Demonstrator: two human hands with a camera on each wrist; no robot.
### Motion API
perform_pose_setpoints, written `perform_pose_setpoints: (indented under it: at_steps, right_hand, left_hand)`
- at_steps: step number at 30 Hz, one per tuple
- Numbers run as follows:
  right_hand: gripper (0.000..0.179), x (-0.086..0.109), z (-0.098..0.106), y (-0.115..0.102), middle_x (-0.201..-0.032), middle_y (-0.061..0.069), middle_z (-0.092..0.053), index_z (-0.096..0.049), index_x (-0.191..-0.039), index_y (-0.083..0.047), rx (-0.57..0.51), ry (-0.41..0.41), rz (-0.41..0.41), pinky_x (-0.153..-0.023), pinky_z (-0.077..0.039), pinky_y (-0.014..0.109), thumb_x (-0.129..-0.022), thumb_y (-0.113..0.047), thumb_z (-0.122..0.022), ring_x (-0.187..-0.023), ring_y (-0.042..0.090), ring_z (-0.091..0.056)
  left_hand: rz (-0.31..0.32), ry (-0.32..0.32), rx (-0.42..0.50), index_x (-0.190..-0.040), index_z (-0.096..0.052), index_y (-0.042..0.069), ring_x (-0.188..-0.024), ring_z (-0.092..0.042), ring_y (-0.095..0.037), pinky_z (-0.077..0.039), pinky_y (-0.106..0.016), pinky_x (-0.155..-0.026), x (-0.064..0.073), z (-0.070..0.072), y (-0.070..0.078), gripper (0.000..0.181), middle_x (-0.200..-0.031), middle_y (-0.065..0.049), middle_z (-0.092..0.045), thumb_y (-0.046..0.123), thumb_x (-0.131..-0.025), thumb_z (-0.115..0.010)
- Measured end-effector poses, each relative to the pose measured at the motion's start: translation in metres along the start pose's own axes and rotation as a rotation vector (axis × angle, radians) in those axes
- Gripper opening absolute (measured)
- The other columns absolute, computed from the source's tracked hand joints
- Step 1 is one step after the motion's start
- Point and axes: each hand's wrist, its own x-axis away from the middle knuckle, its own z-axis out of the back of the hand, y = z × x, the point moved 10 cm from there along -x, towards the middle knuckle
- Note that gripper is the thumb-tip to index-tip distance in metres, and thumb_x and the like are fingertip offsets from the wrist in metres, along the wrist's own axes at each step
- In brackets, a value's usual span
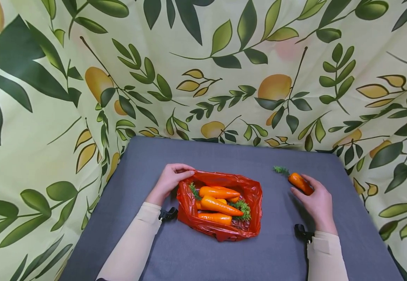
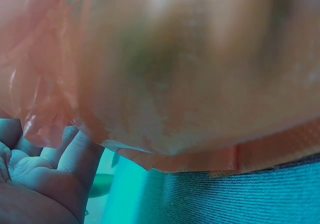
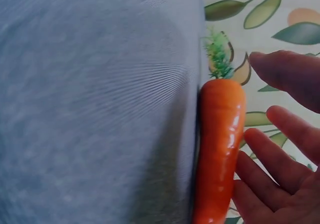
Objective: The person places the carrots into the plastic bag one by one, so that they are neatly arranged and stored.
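A red plastic bag stands with its mouth spread wide, several orange carrots with green tops lying inside. At the bag's upper left corner my left hand pinches the rim. The left wrist view shows its curled fingers beside the blurred plastic. Off to the right, one more carrot lies on the cloth, its green top pointing away from my right hand. Fingertips of that hand are right at the carrot's side, loosely bent and spread, while the thumb stands apart from it in the right wrist view.
Grey cloth covers the table under the bag and the loose carrot. A leaf-patterned curtain rises behind the table's far edge and along both sides. Each wrist wears a black band, the left one close to the bag.
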Motion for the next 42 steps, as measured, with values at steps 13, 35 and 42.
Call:
perform_pose_setpoints:
  at_steps: [13, 35, 42]
  right_hand:
    - [0.061, -0.001, -0.002, 0.014, -0.147, 0.030, -0.067, -0.064, -0.153, -0.001, 0.001, 0.032, -0.012, -0.108, -0.046, 0.060, -0.098, -0.017, -0.084, -0.129, 0.049, -0.062]
    - [0.052, 0.005, 0.006, 0.014, -0.138, 0.029, -0.072, -0.068, -0.148, -0.003, -0.030, 0.071, -0.096, -0.086, -0.043, 0.021, -0.100, -0.017, -0.083, -0.117, 0.038, -0.067]
    - [0.052, 0.004, 0.014, 0.003, -0.136, 0.022, -0.075, -0.071, -0.148, -0.009, -0.067, 0.098, -0.070, -0.083, -0.042, 0.011, -0.100, -0.022, -0.085, -0.101, 0.001, -0.055]
  left_hand:
    - [0.000, -0.007, 0.017, -0.119, -0.084, 0.000, -0.081, -0.077, -0.014, -0.069, -0.031, -0.071, 0.000, -0.001, -0.001, 0.024, -0.105, -0.009, -0.084, 0.016, -0.101, -0.083]
    - [0.009, -0.003, -0.008, -0.120, -0.084, 0.003, -0.080, -0.078, -0.017, -0.069, -0.033, -0.071, -0.001, 0.001, -0.003, 0.026, -0.110, -0.012, -0.083, 0.020, -0.101, -0.084]
    - [0.007, -0.004, -0.008, -0.120, -0.084, 0.003, -0.081, -0.077, -0.016, -0.069, -0.031, -0.071, -0.002, 0.001, -0.005, 0.026, -0.109, -0.010, -0.083, 0.020, -0.101, -0.084]
